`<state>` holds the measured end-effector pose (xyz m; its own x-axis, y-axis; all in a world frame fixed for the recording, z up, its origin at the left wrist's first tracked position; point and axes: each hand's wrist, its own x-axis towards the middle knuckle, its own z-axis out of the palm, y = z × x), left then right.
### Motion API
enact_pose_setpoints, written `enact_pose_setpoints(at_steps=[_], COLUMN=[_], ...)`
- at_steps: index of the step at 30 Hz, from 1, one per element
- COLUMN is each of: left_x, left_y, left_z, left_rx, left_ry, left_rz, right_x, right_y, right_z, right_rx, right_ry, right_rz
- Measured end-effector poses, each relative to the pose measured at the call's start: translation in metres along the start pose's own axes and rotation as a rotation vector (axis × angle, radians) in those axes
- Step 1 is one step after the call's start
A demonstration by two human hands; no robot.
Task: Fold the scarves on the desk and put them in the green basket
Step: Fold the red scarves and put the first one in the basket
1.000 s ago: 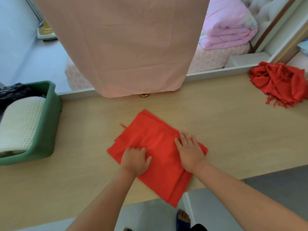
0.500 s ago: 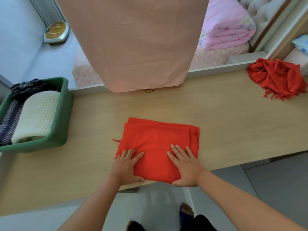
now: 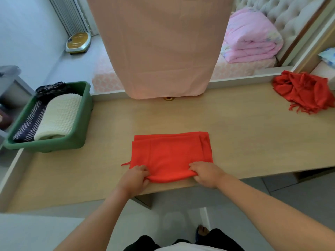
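Folded red scarf (image 3: 170,154) lies mid-bench (image 3: 244,134), long axis left-right; left hand (image 3: 135,178) and right hand (image 3: 205,173) each pinch its near edge; green basket (image 3: 79,131) sits leftward, nearer the left hand.

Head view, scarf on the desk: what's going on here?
A person at the desk grips the near edge of a folded red scarf, left hand at its left corner, right hand at its right. The green basket at the desk's left end already holds a cream knit scarf and a dark patterned scarf. A crumpled red scarf lies at the far right, not yet folded.
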<state>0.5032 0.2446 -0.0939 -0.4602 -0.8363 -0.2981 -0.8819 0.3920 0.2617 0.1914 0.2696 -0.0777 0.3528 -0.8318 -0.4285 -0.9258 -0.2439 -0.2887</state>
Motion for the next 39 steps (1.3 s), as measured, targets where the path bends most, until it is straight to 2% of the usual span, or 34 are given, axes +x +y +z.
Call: enact_pose_setpoints(at_steps=[2, 5, 8, 12, 16, 18, 20, 22, 24, 27, 30, 35, 39], left_x=[0.005, 0.017, 0.035, 0.069, 0.099, 0.110, 0.119, 0.123, 0.123, 0.115, 0.105, 0.095, 0.102], left_y=[0.003, 0.005, 0.001, -0.003, -0.004, 0.000, 0.014, 0.032, 0.041, 0.037, 0.024, -0.006, -0.022], left_z=[-0.023, -0.056, -0.077, -0.082, -0.071, -0.054, -0.031, -0.006, 0.015, 0.038, 0.048, 0.048, 0.035], left_rx=[-0.145, -0.177, -0.140, -0.077, 0.176, 0.243, 0.184, 0.153, 0.100, 0.111, 0.159, 0.226, 0.302], left_ry=[-0.024, -0.018, 0.080, 0.183, 0.260, 0.355, 0.419, 0.388, 0.294, 0.218, 0.216, 0.246, 0.181], left_rz=[-0.129, -0.173, -0.185, -0.235, -0.268, -0.232, -0.095, 0.028, 0.023, -0.019, -0.008, -0.010, 0.030], right_x=[0.005, 0.010, 0.021, 0.047, 0.080, 0.095, 0.108, 0.116, 0.120, 0.115, 0.105, 0.098, 0.089], right_y=[0.005, 0.013, 0.023, 0.034, 0.041, 0.045, 0.051, 0.051, 0.045, 0.039, 0.047, 0.062, 0.063], right_z=[-0.018, -0.050, -0.073, -0.081, -0.077, -0.070, -0.056, -0.043, -0.030, -0.013, 0.001, 0.003, -0.005], right_rx=[0.044, 0.144, 0.080, -0.062, -0.212, -0.262, -0.353, -0.413, -0.350, -0.235, -0.150, -0.202, -0.209], right_ry=[0.068, 0.121, 0.208, 0.344, 0.411, 0.417, 0.454, 0.514, 0.571, 0.442, 0.245, 0.191, 0.149], right_rz=[0.026, 0.036, 0.052, 0.164, 0.200, 0.203, 0.189, 0.153, 0.040, -0.103, -0.064, -0.015, 0.028])
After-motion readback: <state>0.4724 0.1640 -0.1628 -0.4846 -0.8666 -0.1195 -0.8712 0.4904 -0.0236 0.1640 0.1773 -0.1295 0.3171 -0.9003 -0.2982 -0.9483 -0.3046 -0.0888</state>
